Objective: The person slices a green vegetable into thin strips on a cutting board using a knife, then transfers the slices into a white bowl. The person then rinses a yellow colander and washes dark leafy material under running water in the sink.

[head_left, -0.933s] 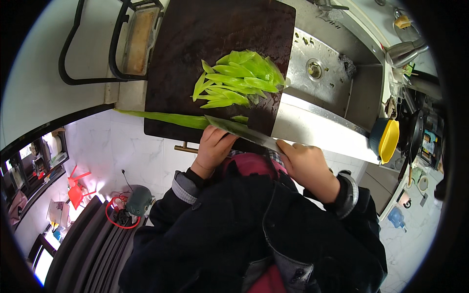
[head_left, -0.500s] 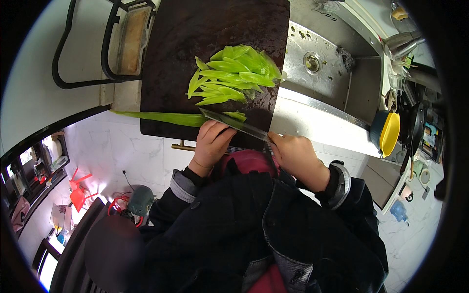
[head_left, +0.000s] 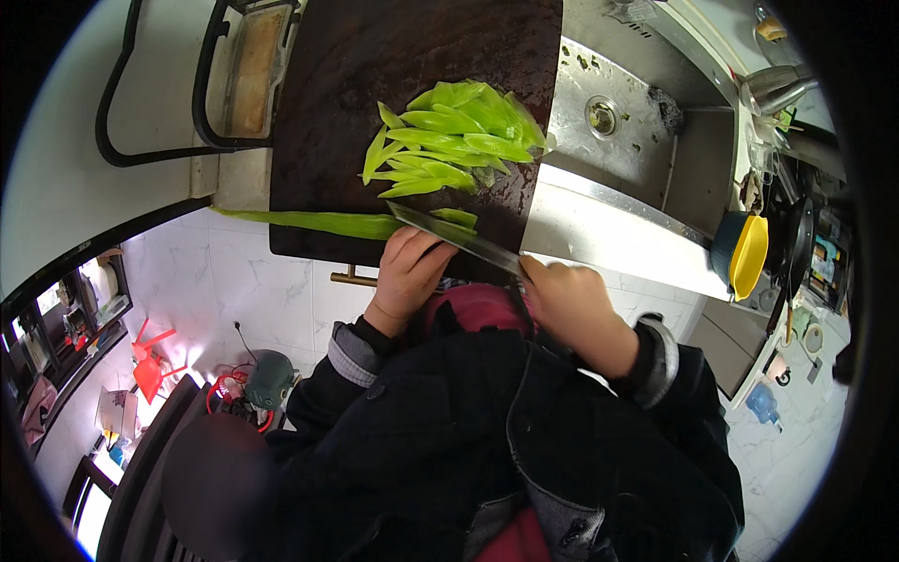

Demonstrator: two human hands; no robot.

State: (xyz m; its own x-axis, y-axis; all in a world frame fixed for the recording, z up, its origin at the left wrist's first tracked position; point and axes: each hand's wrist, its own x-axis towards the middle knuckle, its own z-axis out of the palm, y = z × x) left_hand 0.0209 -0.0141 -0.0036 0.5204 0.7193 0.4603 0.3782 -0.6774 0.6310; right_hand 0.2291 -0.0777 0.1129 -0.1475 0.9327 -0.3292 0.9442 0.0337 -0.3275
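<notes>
- The left hand point(head_left: 407, 281) is holding the green stalk point(head_left: 328, 224) down with bent fingers, close to the stalk's right end, at the near side of the dark cutting board point(head_left: 323, 140).
- The right hand point(head_left: 569, 298) is grasping the knife point(head_left: 468, 245), fingers wrapping its handle; the blade is slanting over the stalk's right end, just beside the left fingertips.
- One cut green piece point(head_left: 455, 217) is lying just right of the blade, while a pile of thin green slices point(head_left: 459, 131) is resting farther back on the board.
- The sink point(head_left: 702, 159), right of the board, is holding dark-green scraps, scattered on its far side and near the drain point(head_left: 602, 118).
- On the left, a rectangular box point(head_left: 256, 75) is showing a tan inside; what it is containing I cannot tell. A black tube rack point(head_left: 169, 158) is standing against it.
- A yellow tub point(head_left: 748, 258) is sitting at the right, near end of the white table point(head_left: 581, 211), against a dark-blue one point(head_left: 727, 248).
- The stalk's thin tip is reaching past the board's left edge, and the board's near edge is jutting over the floor.
- The pile is touching the board's right edge; open room is stretching across its far half.
- Small packages point(head_left: 829, 248) are standing far right, their print too small for reading.
</notes>
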